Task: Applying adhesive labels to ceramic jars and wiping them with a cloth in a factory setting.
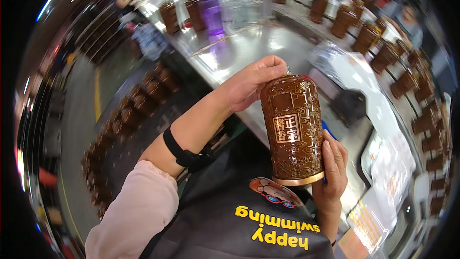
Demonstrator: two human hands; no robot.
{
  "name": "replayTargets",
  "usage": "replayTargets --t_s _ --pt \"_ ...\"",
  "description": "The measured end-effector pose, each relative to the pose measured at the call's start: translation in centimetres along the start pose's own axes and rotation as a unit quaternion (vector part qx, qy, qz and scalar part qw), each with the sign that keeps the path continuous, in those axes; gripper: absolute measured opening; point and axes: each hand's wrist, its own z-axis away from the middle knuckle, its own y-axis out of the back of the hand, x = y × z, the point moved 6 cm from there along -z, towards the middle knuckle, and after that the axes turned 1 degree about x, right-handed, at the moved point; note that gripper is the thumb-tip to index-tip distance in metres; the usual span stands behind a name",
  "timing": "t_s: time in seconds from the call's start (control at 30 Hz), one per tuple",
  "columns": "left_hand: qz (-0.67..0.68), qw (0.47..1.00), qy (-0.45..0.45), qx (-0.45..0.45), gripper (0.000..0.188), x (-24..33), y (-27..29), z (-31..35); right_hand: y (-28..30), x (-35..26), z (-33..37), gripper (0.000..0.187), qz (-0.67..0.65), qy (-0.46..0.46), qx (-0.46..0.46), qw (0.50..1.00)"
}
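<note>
Head view. Brown glazed jar (293, 132), cylindrical, raised scroll relief, pale label patch on its side, gold rim at the lower end. It is held up off the steel worktable (239, 50), in front of the person's chest and dark apron (239, 232).

Left hand (251, 84) curls over the jar's upper end, fingers wrapped on the top edge, thumb side against the shoulder. Black band (184, 153) on that forearm, pink sleeve (139, 211) below it.

Right hand (333, 168) cups the jar's lower right side, fingers pressed together flat against the wall near the gold rim.

Rows of like brown jars (407, 81) stand along the table's far and right edges; more on the floor at left (139, 105). White sheets (378, 110) lie to the right.
</note>
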Motion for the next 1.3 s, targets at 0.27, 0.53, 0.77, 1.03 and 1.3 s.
replayTargets --t_s 0.27,0.53,0.77,1.03,1.3 --pt "0.006 0.982 -0.058 0.18 0.03 1.9 9.8 15.5 -9.3 -5.3 -4.7 0.053 -0.158 0.111 -0.153 0.969" --pt "-0.044 0.944 -0.072 0.318 0.023 -0.6 19.9 25.8 -21.0 -7.0 -6.0 0.06 -0.18 0.125 -0.237 0.946" --pt "-0.516 0.682 -0.109 0.507 0.024 0.6 24.7 35.4 -28.2 -7.5 -7.0 0.054 -0.1 0.023 -0.354 0.93" --pt "-0.629 0.417 0.036 0.656 0.021 -3.8 39.6 54.4 -27.1 -2.5 -12.6 0.043 0.206 0.123 -0.245 0.939" --pt "-0.545 0.292 0.16 0.77 0.031 -3.7 52.9 67.7 -30.9 1.5 -9.7 0.042 0.243 0.105 -0.309 0.914"
